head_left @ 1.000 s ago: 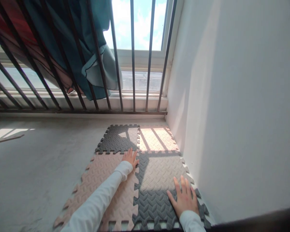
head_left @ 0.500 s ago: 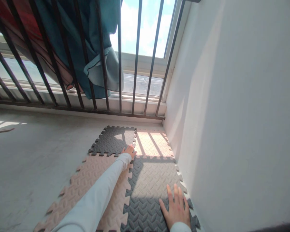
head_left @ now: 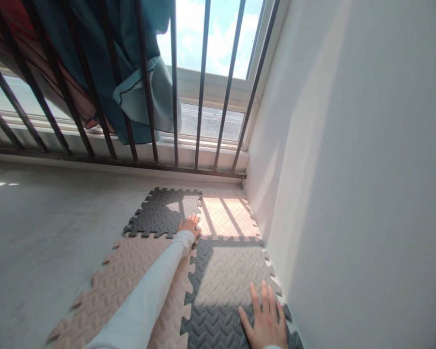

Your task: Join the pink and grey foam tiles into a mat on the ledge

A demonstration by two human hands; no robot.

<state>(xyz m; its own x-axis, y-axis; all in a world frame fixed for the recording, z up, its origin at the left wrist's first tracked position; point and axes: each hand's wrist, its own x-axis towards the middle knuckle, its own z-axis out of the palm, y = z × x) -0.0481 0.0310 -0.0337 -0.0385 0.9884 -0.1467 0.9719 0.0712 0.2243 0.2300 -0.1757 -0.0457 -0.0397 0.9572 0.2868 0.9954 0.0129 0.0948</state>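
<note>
Foam (head_left: 227,276) beneath splayed right fingers (head_left: 265,299)

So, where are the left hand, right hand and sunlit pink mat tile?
Left hand (head_left: 189,225), head view: on its back.
Right hand (head_left: 267,325), head view: on its back.
Sunlit pink mat tile (head_left: 228,216), head view: middle of its top face.

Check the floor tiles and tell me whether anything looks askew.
The far dark tile, by the left hand: its near teeth look slightly raised, seeming to sit over the near pink tile rather than flush with it.
</note>
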